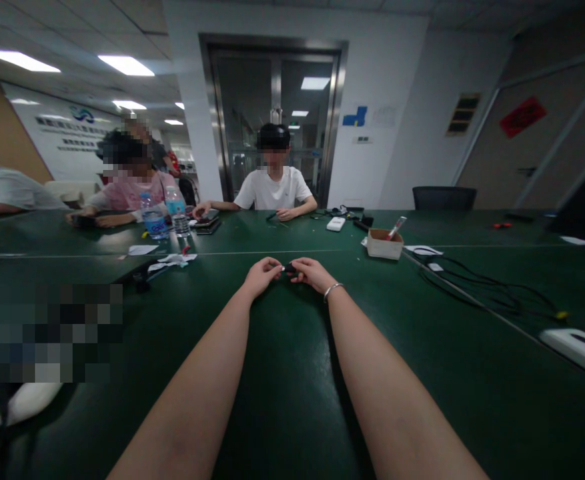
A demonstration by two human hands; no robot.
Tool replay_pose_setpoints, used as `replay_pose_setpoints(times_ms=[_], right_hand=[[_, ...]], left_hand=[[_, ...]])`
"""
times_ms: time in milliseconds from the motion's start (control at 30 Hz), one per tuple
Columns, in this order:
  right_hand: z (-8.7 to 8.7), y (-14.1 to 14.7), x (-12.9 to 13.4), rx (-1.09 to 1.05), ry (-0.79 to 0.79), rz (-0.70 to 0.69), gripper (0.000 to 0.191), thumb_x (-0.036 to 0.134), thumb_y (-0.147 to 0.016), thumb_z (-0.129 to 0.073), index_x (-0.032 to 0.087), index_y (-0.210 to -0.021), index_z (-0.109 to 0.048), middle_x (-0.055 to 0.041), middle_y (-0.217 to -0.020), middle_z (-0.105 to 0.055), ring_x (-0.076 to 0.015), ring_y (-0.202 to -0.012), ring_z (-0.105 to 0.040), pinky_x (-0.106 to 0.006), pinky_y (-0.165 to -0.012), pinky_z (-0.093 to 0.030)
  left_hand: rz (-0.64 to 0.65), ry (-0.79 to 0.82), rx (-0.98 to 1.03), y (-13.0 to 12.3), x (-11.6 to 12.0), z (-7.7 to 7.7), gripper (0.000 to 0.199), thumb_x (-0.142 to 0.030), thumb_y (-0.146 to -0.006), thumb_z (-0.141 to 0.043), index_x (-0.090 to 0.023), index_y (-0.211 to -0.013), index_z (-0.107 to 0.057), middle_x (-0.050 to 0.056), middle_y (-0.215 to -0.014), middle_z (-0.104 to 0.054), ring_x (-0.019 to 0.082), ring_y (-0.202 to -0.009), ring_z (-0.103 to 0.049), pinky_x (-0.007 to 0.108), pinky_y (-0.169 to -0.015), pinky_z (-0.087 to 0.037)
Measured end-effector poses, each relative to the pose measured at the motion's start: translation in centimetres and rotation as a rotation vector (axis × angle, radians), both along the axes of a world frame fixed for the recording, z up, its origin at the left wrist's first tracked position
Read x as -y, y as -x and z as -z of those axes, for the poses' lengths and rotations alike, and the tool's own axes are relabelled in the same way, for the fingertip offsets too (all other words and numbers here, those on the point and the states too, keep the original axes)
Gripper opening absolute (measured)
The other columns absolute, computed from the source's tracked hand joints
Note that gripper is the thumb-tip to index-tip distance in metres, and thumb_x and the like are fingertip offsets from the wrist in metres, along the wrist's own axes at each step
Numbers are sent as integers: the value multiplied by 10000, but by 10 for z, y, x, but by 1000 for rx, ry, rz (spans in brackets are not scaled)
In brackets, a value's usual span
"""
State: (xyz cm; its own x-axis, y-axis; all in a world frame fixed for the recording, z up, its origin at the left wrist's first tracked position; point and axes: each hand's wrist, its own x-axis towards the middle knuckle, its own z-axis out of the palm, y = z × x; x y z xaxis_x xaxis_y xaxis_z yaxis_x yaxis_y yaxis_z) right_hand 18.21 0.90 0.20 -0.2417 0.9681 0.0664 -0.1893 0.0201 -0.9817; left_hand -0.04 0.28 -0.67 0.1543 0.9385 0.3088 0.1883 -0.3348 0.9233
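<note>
Both my arms reach forward over the dark green table [287,347]. Between my hands is a small black object [289,268] with a pale, silvery end on its left side; it is too small to name for certain. My left hand [263,276] pinches the silvery end with thumb and fingertips. The black end sits in the closed fingers of my right hand [313,273], whose wrist wears a silver bangle [333,291]. The fingers partly hide the object, and whether it is one piece or two I cannot tell.
A cardboard box [385,245] stands right of my hands, with black cables [492,283] farther right. Paper scraps [172,261] and water bottles [177,212] are to the left. A person in a white shirt [275,190] sits opposite; others sit at the left.
</note>
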Motion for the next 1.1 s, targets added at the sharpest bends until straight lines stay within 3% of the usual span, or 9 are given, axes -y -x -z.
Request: replay_pose_setpoints(times_ms=[233, 400, 533, 733, 900, 1100], right_hand=[[-2, 0, 1, 7, 8, 1, 29, 134, -879, -599, 125, -852, -606, -26, -668, -672, -56, -455, -555, -254, -592, -607], [-1, 0, 0, -2, -1, -5, 49, 157, -852, -644, 128, -841, -606, -20, -670, -665, -76, -516, -599, -256, -603, -609], [0, -1, 0, 9, 1, -11, 38, 142, -845, -646, 130, -844, -610, -3, -616, -638, -82, -524, -604, -245, -596, -605], [-3, 0, 2, 2, 15, -7, 44, 149, -846, -653, 131, -839, -614, -1, -612, -637, -72, -477, -574, -249, -585, -604], [-5, 1, 4, 16, 26, 4, 42, 111, -882, -594, 120, -843, -604, -33, -666, -675, -38, -415, -520, -212, -552, -589], [-6, 2, 4, 18, 33, 19, 84, 77, -895, -550, 115, -838, -599, -35, -674, -669, -55, -447, -566, -202, -525, -581]], left_hand=[[11, -18, -6, 0, 1, 0, 336, -314, -650, -744, -163, -914, -602, -13, -607, -614, 139, -596, -588, 267, -615, -433], [-2, 33, -11, 2, -5, 4, 310, -380, -687, -720, -151, -870, -620, 42, -719, -665, 152, -661, -617, 288, -652, -456], [-43, -32, -43, 3, -5, 3, 326, -360, -677, -721, -167, -928, -642, 43, -821, -663, 143, -697, -607, 281, -667, -461], [-16, 11, -34, 1, 0, -1, 315, -440, -730, -648, -177, -902, -627, 7, -695, -612, 135, -630, -581, 263, -613, -435], [-24, -56, -110, 2, -1, 1, 336, -365, -638, -732, -181, -905, -646, -24, -630, -579, 129, -603, -541, 259, -609, -419], [-18, -53, -78, 3, -4, 3, 286, -335, -672, -722, -161, -894, -674, 63, -860, -686, 165, -778, -618, 300, -750, -467]])
